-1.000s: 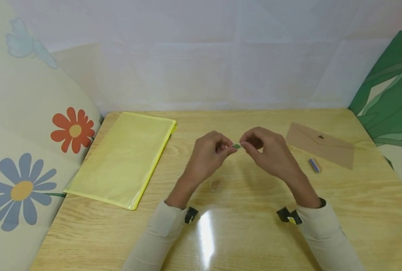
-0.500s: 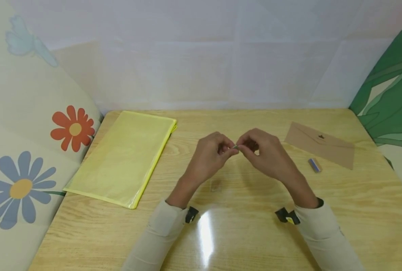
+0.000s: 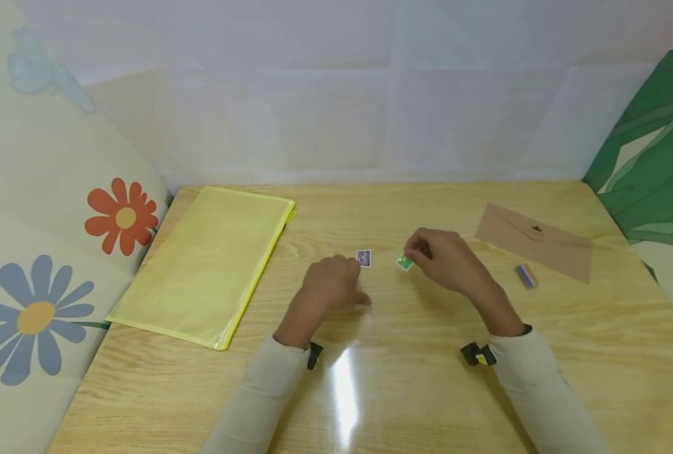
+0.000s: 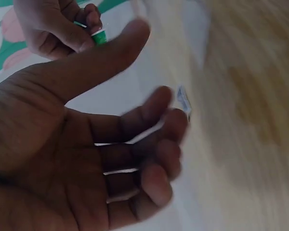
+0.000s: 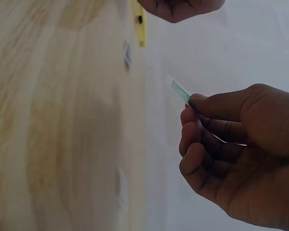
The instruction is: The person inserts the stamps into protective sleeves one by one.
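Right hand (image 3: 446, 261) up off the wooden table (image 3: 415, 378), pinching a small green stamp (image 3: 405, 262) between thumb and forefinger; remaining fingers curled under. Same pinch seen edge-on from the right wrist view (image 5: 180, 91), stamp sticking out past the fingertips, clear of the tabletop.

Left hand (image 3: 330, 287) low over the table, holding nothing. Left wrist view (image 4: 86, 159): palm exposed, fingers loosely bent, thumb out. Blurred, so contact with the table surface not determinable.

Second small stamp, bluish-purple (image 3: 363, 257), flat on the table just beyond the left hand's fingertips, between the two hands, near the green one but not touching it. Also visible past the fingertips in the left wrist view (image 4: 184, 101), detail lost to blur.

Containers:
- Yellow zip pouch (image 3: 211, 261), flat on the table at far left, well apart from both hands. Translucent, looks flat; contents not discernible.
- Brown envelope (image 3: 535, 243), flat at far right near the back edge, flap side up with a small dark clasp at the flap tip. Flap lying down; contents hidden.

Small grey-blue block (image 3: 526, 276) just in front of the envelope's near edge, apart from the right hand. Kind of object not identifiable at this size.

Cream sleeves (image 3: 259, 403) on both forearms, black wrist-mounted units at the cuffs. Glare patch on the table between the forearms.
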Demonstrator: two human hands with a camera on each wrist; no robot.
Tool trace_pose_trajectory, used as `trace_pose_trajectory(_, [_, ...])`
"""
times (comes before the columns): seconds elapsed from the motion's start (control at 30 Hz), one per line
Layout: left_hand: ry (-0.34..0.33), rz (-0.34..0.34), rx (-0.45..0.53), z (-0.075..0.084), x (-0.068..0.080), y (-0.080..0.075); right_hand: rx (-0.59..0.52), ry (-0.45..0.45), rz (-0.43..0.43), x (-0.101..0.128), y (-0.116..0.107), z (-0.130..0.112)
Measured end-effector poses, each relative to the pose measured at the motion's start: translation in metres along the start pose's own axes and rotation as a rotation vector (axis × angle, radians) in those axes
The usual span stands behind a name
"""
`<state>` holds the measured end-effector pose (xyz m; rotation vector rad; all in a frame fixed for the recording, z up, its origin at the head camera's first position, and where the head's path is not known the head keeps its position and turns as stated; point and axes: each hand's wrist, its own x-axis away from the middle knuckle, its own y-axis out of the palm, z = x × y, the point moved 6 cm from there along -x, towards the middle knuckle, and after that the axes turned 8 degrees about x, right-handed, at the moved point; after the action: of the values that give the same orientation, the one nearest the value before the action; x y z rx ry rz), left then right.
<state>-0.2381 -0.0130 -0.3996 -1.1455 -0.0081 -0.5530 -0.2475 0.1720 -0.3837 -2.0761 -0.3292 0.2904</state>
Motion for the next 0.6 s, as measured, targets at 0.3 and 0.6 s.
trace_pose_trajectory(0.3, [-0.006, -0.068, -0.133, -0.003, -0.003, 0.019, 0.108, 0.064, -0.105, -0.016, 0.034, 0.025])
trace_pose_trajectory(0.6, [0.033, -0.053, -0.153, -0.003, -0.006, 0.016, 0.217, -0.179, -0.086, -0.042, 0.062, -0.017])
